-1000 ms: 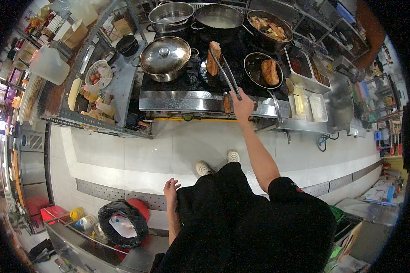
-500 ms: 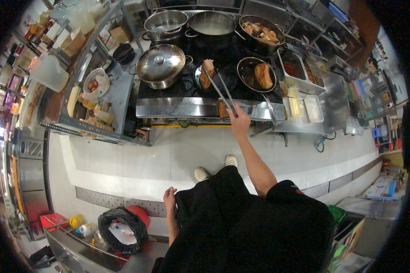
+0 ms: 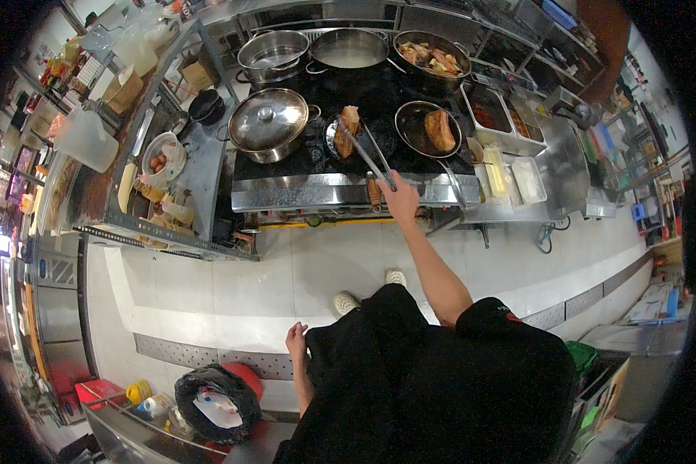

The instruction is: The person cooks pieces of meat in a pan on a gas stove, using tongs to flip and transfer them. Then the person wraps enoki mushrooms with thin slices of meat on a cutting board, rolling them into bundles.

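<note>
My right hand [image 3: 400,197] grips metal tongs [image 3: 376,158] that reach over the stove. Their tips are at a browned slab of meat [image 3: 346,127], one arm lying against it; whether they pinch it I cannot tell. The meat is in a small dark pan [image 3: 335,147], and a wooden handle [image 3: 373,190] points from there toward me. To its right, another browned piece of meat [image 3: 440,130] sits in a frying pan [image 3: 407,138] with a metal handle. My left hand [image 3: 296,338] hangs by my side, fingers loosely bent, holding nothing I can see.
A lidded pot [image 3: 266,127] stands left on the stove. Two large pots [image 3: 272,52] and a pan of cooked pieces [image 3: 435,60] line the back. Food trays [image 3: 491,116] are at right, a metal shelf [image 3: 158,232] at left. A black-lined bin [image 3: 213,410] stands behind my left side.
My right hand has moved slightly forward toward the stove, and the tongs' tips sit lower along the meat. The whole view has shifted a little. My left hand stays by my side.
</note>
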`<state>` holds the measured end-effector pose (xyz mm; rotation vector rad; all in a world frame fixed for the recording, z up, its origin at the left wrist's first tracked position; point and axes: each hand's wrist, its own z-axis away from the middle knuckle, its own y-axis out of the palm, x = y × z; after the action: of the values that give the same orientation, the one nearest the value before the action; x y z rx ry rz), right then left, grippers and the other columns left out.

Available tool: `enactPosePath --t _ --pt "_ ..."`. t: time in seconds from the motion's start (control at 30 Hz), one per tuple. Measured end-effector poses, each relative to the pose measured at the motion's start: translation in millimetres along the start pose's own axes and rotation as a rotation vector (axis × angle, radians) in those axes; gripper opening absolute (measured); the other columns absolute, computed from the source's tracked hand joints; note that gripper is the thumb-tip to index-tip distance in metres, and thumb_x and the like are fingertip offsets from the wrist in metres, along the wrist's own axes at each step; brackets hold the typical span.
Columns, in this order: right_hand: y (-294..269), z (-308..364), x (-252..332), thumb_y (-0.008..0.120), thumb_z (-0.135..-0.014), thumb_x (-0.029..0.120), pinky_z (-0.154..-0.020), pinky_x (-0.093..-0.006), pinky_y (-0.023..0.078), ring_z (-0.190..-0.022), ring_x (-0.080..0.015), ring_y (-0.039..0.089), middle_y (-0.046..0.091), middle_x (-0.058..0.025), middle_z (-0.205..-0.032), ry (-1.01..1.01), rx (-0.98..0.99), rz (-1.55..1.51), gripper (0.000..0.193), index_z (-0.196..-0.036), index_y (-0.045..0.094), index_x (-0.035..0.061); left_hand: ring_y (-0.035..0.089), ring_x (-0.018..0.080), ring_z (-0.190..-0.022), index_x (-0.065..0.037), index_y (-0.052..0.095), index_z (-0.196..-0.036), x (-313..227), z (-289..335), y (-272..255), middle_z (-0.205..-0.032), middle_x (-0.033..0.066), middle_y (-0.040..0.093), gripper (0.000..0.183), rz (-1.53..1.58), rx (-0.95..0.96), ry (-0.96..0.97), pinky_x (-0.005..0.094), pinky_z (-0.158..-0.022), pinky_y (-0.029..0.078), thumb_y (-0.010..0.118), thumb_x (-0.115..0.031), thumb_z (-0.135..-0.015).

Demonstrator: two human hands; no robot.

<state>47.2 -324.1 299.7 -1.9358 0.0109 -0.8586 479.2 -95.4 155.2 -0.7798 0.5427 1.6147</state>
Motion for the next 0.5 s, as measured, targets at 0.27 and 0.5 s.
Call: enactPosePath --t 0.27,0.5 --pt "1 -5 -6 0.071 -0.087 0.047 -0.073 -0.0492 0.053 -0.084 -0.0388 0.069 0.072 -0.0184 -0.093 -0.126 -0.128 -0.028 0.051 -0.124 0.068 0.0122 0.055 0.0084 -0.062 0.003 0.060 -0.126 10 -10 -10 -0.108 0.0148 0.072 0.040 -0.061 0.002 -0.008 0.0238 -0.051 0.044 0.061 -0.029 -0.101" --pt "-14 3 10 0.075 -0.084 0.045 -0.070 -0.0471 0.053 -0.079 -0.0385 0.069 0.072 -0.0191 -0.088 -0.052 -0.056 0.031 0.051 -0.120 0.071 0.0089 0.063 0.0134 -0.072 0.003 0.059 -0.127 1 -2 -2 -0.114 0.0184 0.070 0.040 0.060 0.009 0.000 0.0254 -0.062 0.052 0.059 -0.028 -0.101"
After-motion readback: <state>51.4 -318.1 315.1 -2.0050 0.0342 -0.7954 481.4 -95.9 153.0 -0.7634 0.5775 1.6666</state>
